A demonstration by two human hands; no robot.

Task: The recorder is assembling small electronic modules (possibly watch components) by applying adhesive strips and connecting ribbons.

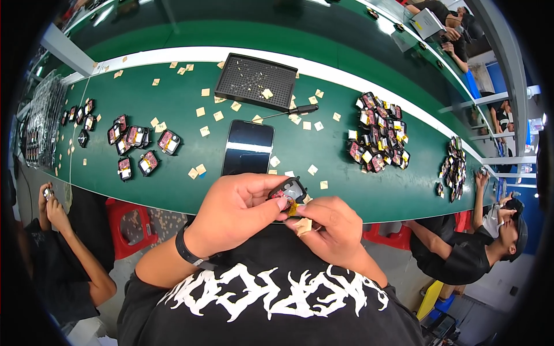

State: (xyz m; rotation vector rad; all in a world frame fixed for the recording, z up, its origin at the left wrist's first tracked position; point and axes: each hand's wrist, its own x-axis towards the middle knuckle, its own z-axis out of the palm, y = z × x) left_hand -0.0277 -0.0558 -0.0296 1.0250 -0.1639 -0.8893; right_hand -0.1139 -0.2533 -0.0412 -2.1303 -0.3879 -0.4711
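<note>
My left hand (231,205) grips a small black-cased electronic device (291,187) near the table's front edge, its thumb over the reddish circuit board inside. From the right, my right hand (334,228) is closed at the device's lower edge, with a tan paper square (303,226) between its fingers. A strip of yellow tape (294,208) shows on the device beside the right fingertips. The fingers hide part of the board. Just beyond the hands lies a dark-screened smartphone (248,147).
A black perforated tray (257,81) and a screwdriver (297,111) lie farther back. Similar devices are clustered at left (137,136) and piled at right (378,132). Tan paper squares (219,116) litter the green table (190,138). Co-workers sit on both sides, near red stools (124,228).
</note>
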